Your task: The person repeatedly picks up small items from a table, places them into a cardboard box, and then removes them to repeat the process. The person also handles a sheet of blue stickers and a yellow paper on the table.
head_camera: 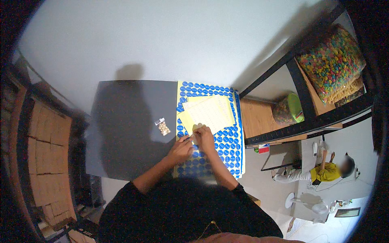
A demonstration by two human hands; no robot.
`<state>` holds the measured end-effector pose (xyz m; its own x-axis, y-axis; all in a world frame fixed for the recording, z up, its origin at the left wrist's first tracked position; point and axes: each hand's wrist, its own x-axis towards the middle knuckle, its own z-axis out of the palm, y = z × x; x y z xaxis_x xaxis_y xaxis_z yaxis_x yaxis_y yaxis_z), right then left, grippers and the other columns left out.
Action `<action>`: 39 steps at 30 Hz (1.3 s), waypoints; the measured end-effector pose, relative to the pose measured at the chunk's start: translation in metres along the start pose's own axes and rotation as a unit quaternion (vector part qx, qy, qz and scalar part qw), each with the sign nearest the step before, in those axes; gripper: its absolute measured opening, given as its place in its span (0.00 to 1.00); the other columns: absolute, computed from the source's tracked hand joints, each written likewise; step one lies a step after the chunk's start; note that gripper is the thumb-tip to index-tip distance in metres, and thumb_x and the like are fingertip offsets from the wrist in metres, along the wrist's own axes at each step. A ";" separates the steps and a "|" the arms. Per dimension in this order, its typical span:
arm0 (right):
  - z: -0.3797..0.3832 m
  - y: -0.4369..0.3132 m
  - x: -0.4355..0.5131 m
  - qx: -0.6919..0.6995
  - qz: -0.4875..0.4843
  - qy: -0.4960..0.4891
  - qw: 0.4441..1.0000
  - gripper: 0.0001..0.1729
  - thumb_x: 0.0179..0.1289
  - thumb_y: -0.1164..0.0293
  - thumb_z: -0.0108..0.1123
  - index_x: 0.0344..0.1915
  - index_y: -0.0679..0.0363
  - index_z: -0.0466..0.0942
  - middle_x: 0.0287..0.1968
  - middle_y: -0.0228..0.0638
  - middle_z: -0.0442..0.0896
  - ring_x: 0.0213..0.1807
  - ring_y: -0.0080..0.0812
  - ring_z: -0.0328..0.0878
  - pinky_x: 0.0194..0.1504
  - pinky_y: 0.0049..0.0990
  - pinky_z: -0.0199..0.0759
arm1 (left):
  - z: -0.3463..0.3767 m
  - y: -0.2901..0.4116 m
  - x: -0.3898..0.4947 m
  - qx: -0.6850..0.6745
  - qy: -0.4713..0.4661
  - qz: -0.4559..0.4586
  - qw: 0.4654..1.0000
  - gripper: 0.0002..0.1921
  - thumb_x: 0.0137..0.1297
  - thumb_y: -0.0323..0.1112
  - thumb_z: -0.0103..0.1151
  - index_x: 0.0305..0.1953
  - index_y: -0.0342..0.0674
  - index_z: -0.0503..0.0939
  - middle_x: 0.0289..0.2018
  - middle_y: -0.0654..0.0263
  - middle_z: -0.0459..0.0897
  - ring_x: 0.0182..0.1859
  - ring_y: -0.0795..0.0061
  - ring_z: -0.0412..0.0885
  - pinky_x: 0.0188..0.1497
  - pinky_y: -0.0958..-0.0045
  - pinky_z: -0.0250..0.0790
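Observation:
Both hands meet over the lower corner of a pale yellow sheet [206, 118] bearing rows of small labels. My right hand [204, 138] has its fingertips bunched at that corner and seems to pinch it. Close beside it, my left hand [181, 149] reaches with extended fingers towards the same corner; whether it grips anything is unclear. More yellow sheets lie fanned beneath. Under them is a stack of large sheets with round blue stickers [226, 152]. To the left, a small clear packet of round beige pieces [164, 128] lies on the dark grey tabletop [121, 127].
A black-framed shelf [267, 136] on the right holds a green-lidded tub [294, 107] and a large bag of multicoloured pieces [334, 62]. Cardboard boxes [48, 155] are stacked at left. A person [326, 171] in a yellow top is farther off, near a white fan [319, 208].

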<state>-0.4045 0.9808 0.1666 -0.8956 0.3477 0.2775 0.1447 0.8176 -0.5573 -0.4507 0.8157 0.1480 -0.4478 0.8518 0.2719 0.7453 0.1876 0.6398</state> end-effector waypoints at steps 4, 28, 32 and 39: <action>-0.001 -0.001 0.002 -0.016 -0.010 -0.013 1.000 0.07 0.52 0.75 0.64 0.33 0.63 0.84 0.37 0.44 0.81 0.43 0.48 0.77 0.46 0.38 0.73 | -0.007 0.004 -0.001 -0.019 0.056 0.045 0.997 0.13 0.61 0.32 0.55 0.42 0.27 0.76 0.53 0.41 0.77 0.57 0.42 0.73 0.63 0.52 0.64; 0.003 0.001 0.002 -0.033 0.032 -0.039 0.998 0.08 0.56 0.72 0.61 0.35 0.63 0.80 0.41 0.46 0.80 0.47 0.50 0.77 0.47 0.41 0.72 | -0.003 0.001 0.001 0.003 0.043 0.051 0.998 0.15 0.61 0.33 0.54 0.43 0.25 0.75 0.52 0.41 0.78 0.57 0.42 0.73 0.61 0.51 0.65; 0.008 -0.008 0.008 -0.143 0.001 -0.024 0.989 0.06 0.58 0.73 0.61 0.36 0.62 0.79 0.35 0.44 0.80 0.42 0.46 0.78 0.42 0.37 0.73 | 0.004 -0.006 0.001 -0.013 0.020 0.003 1.000 0.15 0.60 0.32 0.54 0.43 0.26 0.76 0.51 0.42 0.78 0.58 0.43 0.72 0.61 0.51 0.65; -0.015 0.014 0.002 0.246 0.196 -0.002 0.949 0.10 0.69 0.69 0.55 0.40 0.66 0.76 0.36 0.36 0.82 0.37 0.28 0.76 0.45 0.24 0.69 | 0.002 -0.003 0.001 -0.132 0.109 -0.038 0.984 0.09 0.61 0.27 0.55 0.41 0.32 0.79 0.52 0.48 0.80 0.55 0.54 0.75 0.54 0.61 0.70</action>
<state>-0.3981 1.0004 0.1711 -0.8151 0.5786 -0.0289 0.2536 0.3114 -0.9158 -0.4523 0.8172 0.1454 -0.6146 0.7095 0.3448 0.5633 0.0887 0.8215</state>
